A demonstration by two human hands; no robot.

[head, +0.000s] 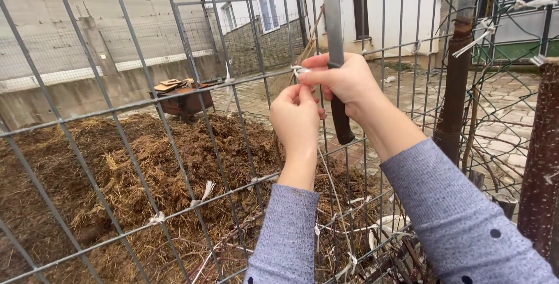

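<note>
Partly hidden behind the knuckles, a white string (300, 72) on the wire fence (174, 95) is pinched by the left hand (295, 118) while the right hand (343, 80) grips a knife (334, 34) (blade cut off above), a straw heap (145, 173) beyond.

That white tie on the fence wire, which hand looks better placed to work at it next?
The left hand, probably: its fingertips are already pinched at the white tie on the wire fence and hold nothing else. The right hand touches it too, but its grip is closed around a knife.

Grey wire fence (145, 103), white string ties (205, 192), grey dark-dotted sleeves (460, 220), brown straw heap (140, 167), dark-handled knife (339, 118)
</note>
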